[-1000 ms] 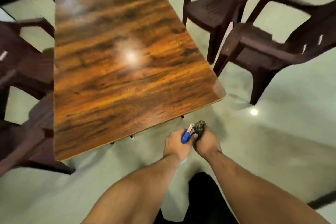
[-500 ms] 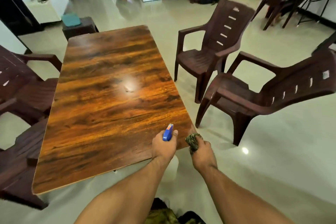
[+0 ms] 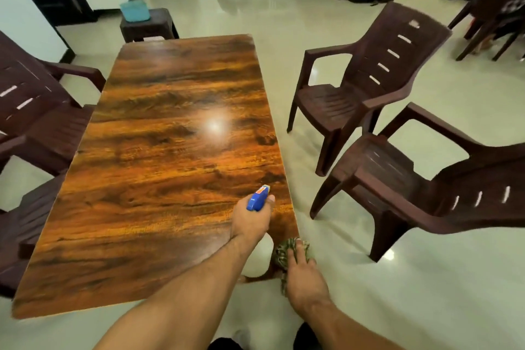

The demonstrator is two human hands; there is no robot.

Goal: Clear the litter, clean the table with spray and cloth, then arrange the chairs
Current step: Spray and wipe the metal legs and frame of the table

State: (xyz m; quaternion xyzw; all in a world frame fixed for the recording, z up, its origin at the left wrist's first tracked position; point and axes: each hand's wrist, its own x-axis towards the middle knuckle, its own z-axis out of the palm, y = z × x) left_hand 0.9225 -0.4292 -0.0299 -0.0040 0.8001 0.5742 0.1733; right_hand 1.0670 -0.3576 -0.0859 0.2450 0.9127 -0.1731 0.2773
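1. Head view, change: since half a second ago both hands have come forward. The left hand [image 3: 250,221] now hangs over the table's [image 3: 159,179] near right corner, and the right hand [image 3: 305,273] sits just off that corner.
2. Left hand: fingers wrapped shut round the spray bottle [image 3: 258,198], blue head aimed along the tabletop; probably positioned for spraying.
3. Right hand: fingers closed on a bunched patterned cloth [image 3: 284,251], held at the table edge, likely ready to wipe.
4. Tabletop shows no litter, so that step looks done.
5. Two chairs [image 3: 366,94] on the right stand pulled away and angled, not yet arranged.
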